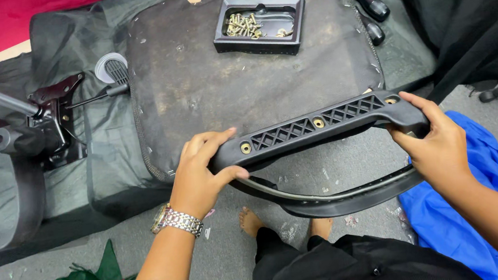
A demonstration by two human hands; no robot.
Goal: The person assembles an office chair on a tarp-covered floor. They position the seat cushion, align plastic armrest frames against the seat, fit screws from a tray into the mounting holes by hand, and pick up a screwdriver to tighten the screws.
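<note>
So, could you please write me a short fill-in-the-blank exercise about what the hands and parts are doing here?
1. Both hands, left hand and right hand, grip a black chair ____.
2. The small black tray holds brass-coloured ____.
3. The left wrist wears a metal ____.
4. The cloth by the right forearm is ____.

Missing words: armrest; screws; watch; blue

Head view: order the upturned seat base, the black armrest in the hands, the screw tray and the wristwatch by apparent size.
1. Upturned seat base
2. Black armrest, held by the left hand and right hand; nearer the camera, so flattered
3. Screw tray
4. Wristwatch
</note>
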